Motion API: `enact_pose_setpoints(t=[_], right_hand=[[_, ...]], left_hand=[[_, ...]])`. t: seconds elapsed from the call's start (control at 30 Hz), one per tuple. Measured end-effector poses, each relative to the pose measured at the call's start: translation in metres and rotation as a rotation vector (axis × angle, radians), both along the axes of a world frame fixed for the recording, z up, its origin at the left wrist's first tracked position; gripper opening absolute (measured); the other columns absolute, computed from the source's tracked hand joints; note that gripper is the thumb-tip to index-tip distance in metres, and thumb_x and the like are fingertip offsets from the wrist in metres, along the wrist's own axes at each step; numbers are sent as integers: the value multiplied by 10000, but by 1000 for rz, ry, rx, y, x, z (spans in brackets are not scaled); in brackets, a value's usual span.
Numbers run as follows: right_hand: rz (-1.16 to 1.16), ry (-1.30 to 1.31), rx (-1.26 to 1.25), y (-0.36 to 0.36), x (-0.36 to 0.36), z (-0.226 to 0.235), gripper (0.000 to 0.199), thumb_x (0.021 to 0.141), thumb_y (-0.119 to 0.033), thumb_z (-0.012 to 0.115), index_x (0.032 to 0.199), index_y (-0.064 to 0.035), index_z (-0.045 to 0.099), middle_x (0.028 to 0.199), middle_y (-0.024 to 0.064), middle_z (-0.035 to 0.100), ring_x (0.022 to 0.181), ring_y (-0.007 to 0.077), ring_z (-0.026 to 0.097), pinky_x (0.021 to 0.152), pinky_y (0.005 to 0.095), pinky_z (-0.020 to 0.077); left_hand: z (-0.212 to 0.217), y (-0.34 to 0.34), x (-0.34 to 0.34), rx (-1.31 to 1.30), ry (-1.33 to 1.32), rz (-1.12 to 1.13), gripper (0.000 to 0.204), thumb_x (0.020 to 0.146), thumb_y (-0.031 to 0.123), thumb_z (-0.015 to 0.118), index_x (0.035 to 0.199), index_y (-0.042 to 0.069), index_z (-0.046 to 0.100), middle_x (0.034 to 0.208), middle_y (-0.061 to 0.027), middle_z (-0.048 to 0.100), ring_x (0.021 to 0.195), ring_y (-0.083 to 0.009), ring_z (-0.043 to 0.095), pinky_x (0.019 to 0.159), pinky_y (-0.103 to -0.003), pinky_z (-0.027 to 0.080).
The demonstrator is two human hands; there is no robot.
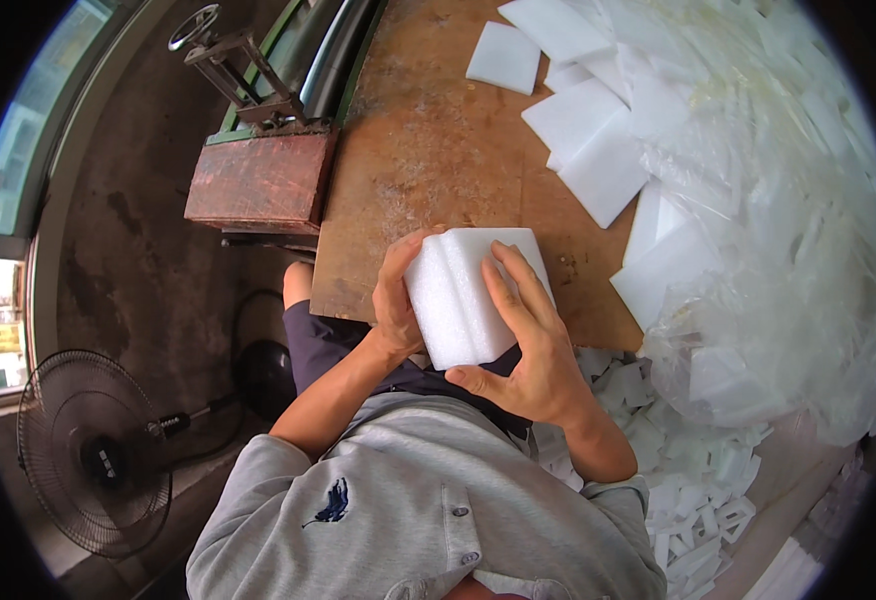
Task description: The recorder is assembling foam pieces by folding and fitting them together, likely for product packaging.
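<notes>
Between my two hands is a thick white foam block (460,295), held just in front of my lap at the near edge of the wooden table. A lengthwise step runs down its face; whether it is one piece or several pressed together I cannot tell. My left hand (396,295) wraps the block's left side, with its fingertips hidden behind the top edge. On the right side lies my right hand (536,360), its fingers stretched along the block and its thumb at the lower near corner.
Flat white foam sheets (598,150) and a clear plastic bag (748,260) full of them cover the right of the brown table (428,130). Foam offcuts (698,510) heap below. At left stand a roller machine (268,150) with a handwheel and a black fan (98,455).
</notes>
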State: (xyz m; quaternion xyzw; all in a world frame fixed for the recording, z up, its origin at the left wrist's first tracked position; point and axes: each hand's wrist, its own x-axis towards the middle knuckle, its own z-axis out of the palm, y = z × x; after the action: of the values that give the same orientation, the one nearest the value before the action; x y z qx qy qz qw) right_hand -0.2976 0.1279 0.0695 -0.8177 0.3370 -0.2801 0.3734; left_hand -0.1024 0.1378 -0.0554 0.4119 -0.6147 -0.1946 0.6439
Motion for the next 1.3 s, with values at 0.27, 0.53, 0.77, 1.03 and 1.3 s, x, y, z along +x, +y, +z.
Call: enact_pose_setpoints(t=[0.27,0.53,0.77,1.03,1.3], right_hand=[[122,-14,-91,-24,-7,-9,1130,735,-749,696,1470,58,405,1573,236,318,1480,444,241,1188,572,201],[160,73,-92,-40,-33,-14,873,868,-655,589,1517,-98,416,1588,191,316,1470,428,274,1182,534,258],[41,18,-123,-30,6,-3,650,925,-120,620,1479,70,338,1465,316,404,1326,477,453,1098,482,412],[27,4,-66,-26,31,22,612,917,3,529,1476,81,290,1386,351,459,1243,513,499,1027,498,457],[-84,61,58,-29,38,6,328,930,15,492,1257,44,493,1018,291,623,900,456,635,786,457,503]], left_hand=[[7,2,-9,88,106,-32,594,861,58,737,1381,12,453,1316,-218,553,1160,-315,598,941,-394,525],[30,-17,-7,28,174,-142,764,747,97,839,1381,83,414,1455,-162,341,1280,-295,490,1012,-396,497],[63,-23,13,86,-330,150,596,745,-9,778,1281,17,518,1288,-209,521,1172,-338,554,955,-394,491],[61,-21,23,-179,-178,174,423,810,-133,669,1201,-18,560,1227,-226,580,1124,-323,614,959,-359,484],[70,-20,30,4,-228,81,464,710,-163,605,1149,-13,614,1097,-206,651,987,-368,652,834,-381,530]])
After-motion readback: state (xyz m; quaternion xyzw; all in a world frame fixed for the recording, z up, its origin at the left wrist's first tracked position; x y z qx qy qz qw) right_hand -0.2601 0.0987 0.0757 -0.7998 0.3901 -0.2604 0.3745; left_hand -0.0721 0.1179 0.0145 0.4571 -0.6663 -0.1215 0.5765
